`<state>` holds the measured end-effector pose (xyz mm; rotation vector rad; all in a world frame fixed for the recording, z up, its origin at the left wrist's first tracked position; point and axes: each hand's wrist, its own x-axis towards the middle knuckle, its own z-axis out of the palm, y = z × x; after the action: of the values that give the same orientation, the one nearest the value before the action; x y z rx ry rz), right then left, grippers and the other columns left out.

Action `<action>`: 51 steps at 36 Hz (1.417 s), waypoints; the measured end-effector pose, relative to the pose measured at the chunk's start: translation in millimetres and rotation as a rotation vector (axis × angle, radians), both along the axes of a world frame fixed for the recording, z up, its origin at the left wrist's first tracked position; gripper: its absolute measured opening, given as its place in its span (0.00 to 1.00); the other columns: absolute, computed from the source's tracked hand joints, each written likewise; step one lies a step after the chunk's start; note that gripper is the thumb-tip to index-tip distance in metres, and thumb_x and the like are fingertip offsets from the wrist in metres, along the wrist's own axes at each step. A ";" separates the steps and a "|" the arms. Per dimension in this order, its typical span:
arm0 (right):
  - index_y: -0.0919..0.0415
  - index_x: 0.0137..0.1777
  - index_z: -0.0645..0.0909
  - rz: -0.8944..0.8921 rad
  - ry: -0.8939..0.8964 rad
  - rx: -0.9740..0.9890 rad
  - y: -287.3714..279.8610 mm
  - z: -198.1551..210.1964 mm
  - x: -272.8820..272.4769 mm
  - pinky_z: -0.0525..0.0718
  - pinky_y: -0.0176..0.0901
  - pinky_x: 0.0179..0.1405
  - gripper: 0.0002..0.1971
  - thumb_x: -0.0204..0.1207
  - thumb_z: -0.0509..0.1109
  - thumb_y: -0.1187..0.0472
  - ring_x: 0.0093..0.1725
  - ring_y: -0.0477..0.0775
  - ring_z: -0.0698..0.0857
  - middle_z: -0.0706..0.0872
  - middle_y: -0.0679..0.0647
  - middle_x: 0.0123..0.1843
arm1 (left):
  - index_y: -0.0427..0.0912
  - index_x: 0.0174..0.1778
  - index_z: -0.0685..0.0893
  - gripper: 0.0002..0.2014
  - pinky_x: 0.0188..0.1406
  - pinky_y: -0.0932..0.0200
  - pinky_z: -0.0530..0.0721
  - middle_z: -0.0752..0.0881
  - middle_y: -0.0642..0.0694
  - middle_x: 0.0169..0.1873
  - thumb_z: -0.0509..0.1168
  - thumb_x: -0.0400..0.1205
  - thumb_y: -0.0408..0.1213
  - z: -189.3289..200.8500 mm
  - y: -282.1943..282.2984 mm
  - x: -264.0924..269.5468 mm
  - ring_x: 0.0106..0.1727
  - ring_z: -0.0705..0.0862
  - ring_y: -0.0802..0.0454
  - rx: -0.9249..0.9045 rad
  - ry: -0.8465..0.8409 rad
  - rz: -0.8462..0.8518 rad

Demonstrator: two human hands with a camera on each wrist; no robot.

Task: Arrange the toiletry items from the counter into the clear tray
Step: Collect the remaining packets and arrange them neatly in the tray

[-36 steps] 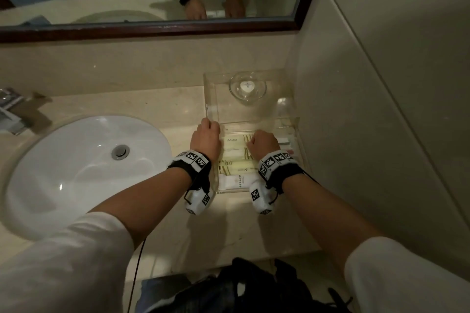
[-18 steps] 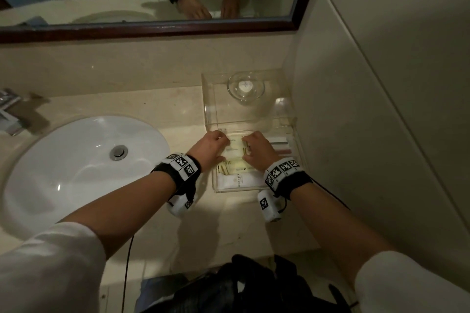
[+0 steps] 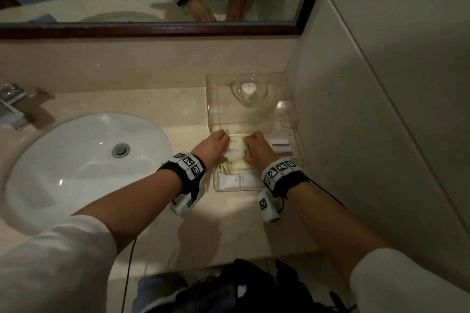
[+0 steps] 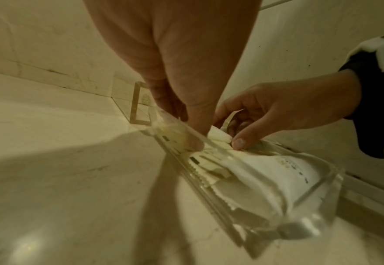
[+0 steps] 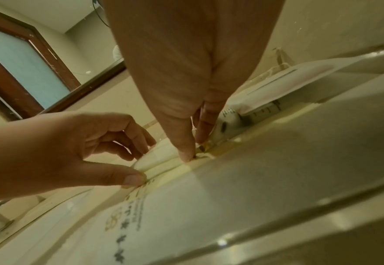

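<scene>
The clear tray (image 3: 239, 190) sits on the counter against the right wall and holds several flat packets. Both hands are inside it, over a pale yellow packet (image 3: 236, 147). My left hand (image 3: 212, 146) pinches that packet's left end with thumb and curled fingers. At the right end my right hand (image 3: 256, 150) does the same. The right wrist view shows my right hand (image 5: 193, 147) and left hand (image 5: 72, 143) on the packet (image 5: 161, 161). A white printed packet (image 3: 239, 180) lies at the tray's front, also seen as the white packet (image 4: 277, 172).
Striped packets (image 3: 281, 148) lie at the tray's right side. Behind the tray stands a clear riser with a glass dish (image 3: 249, 90). A white sink (image 3: 76, 165) fills the counter's left, with a faucet (image 3: 12, 107) behind it. A black bag (image 3: 229, 287) lies below the counter edge.
My left hand moved right from the tray's left edge into the tray. Both hands shifted a little farther in and now pinch the ends of the pale yellow packet.
</scene>
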<state>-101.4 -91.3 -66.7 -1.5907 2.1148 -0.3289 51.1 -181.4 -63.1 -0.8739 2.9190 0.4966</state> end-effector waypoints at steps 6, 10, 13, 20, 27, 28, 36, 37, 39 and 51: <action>0.68 0.71 0.71 0.009 -0.029 -0.016 5.0 1.4 -1.0 0.74 0.41 0.68 0.28 0.71 0.74 0.67 0.64 0.59 0.77 0.66 0.63 0.71 | 0.31 0.46 0.83 0.17 0.45 0.46 0.84 0.84 0.34 0.48 0.76 0.70 0.39 3.0 0.0 9.2 0.44 0.85 0.34 -0.073 0.051 -0.093; 0.68 0.73 0.69 0.014 -0.028 -0.023 7.1 3.3 -0.7 0.71 0.40 0.71 0.30 0.71 0.74 0.68 0.68 0.59 0.74 0.65 0.63 0.73 | 0.37 0.49 0.84 0.11 0.74 0.47 0.67 0.81 0.39 0.66 0.71 0.76 0.39 -0.2 0.7 13.1 0.68 0.78 0.41 -0.118 0.025 -0.055; 0.68 0.73 0.70 0.021 0.000 -0.033 6.7 2.7 0.9 0.69 0.40 0.72 0.29 0.72 0.72 0.68 0.69 0.59 0.72 0.66 0.64 0.72 | 0.35 0.48 0.84 0.10 0.73 0.49 0.70 0.79 0.37 0.69 0.71 0.75 0.37 -2.7 0.5 15.6 0.70 0.77 0.40 -0.071 0.050 -0.030; 0.67 0.70 0.71 0.066 0.072 -0.060 6.2 0.0 0.6 0.71 0.40 0.68 0.25 0.72 0.69 0.71 0.68 0.60 0.73 0.68 0.65 0.72 | 0.36 0.43 0.82 0.10 0.62 0.48 0.78 0.82 0.36 0.59 0.74 0.71 0.36 4.1 5.1 14.8 0.62 0.81 0.38 -0.035 0.046 -0.020; 0.68 0.72 0.70 0.074 0.109 -0.097 6.8 -3.4 -1.1 0.70 0.40 0.70 0.26 0.74 0.69 0.70 0.70 0.59 0.72 0.68 0.64 0.73 | 0.37 0.50 0.82 0.14 0.65 0.51 0.73 0.78 0.38 0.66 0.73 0.73 0.38 2.6 5.9 9.0 0.65 0.78 0.39 -0.093 -0.016 -0.031; 0.68 0.72 0.70 0.065 0.102 -0.099 6.9 -4.3 -1.2 0.69 0.38 0.69 0.25 0.74 0.69 0.70 0.70 0.59 0.72 0.69 0.64 0.73 | 0.36 0.51 0.82 0.14 0.65 0.49 0.74 0.78 0.37 0.66 0.72 0.72 0.37 2.2 6.8 8.5 0.64 0.78 0.38 -0.100 -0.017 -0.029; 0.68 0.64 0.74 -0.023 0.018 -0.125 5.1 -9.8 -1.3 0.72 0.38 0.54 0.14 0.79 0.62 0.68 0.61 0.61 0.77 0.76 0.63 0.63 | 0.33 0.42 0.85 0.18 0.40 0.45 0.87 0.87 0.33 0.51 0.78 0.57 0.27 -9.3 8.7 12.9 0.44 0.88 0.34 -0.145 0.035 -0.072; 0.68 0.65 0.74 -0.001 0.025 -0.117 4.8 -8.7 0.1 0.74 0.40 0.58 0.17 0.76 0.65 0.71 0.62 0.61 0.76 0.75 0.63 0.64 | 0.33 0.43 0.85 0.19 0.41 0.45 0.87 0.88 0.34 0.51 0.78 0.57 0.28 -10.4 8.1 13.6 0.45 0.88 0.35 -0.158 0.040 -0.080; 0.68 0.65 0.75 0.046 0.073 -0.127 5.7 -8.7 0.6 0.76 0.45 0.62 0.20 0.73 0.66 0.74 0.63 0.61 0.76 0.75 0.63 0.65 | 0.35 0.43 0.87 0.19 0.44 0.47 0.88 0.89 0.37 0.50 0.79 0.56 0.30 -11.7 6.3 14.5 0.47 0.88 0.37 -0.183 0.038 -0.092; 0.68 0.67 0.76 0.063 0.103 -0.111 4.0 -7.8 2.9 0.76 0.45 0.64 0.19 0.76 0.62 0.74 0.61 0.62 0.79 0.76 0.64 0.65 | 0.34 0.38 0.89 0.05 0.39 0.50 0.90 0.91 0.37 0.46 0.71 0.68 0.27 -14.3 0.3 14.6 0.41 0.90 0.40 -0.195 0.208 -0.071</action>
<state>-98.5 -87.3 -74.4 -1.7689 2.1508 -0.3562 65.7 -181.1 -77.4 -0.7764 3.2196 0.3200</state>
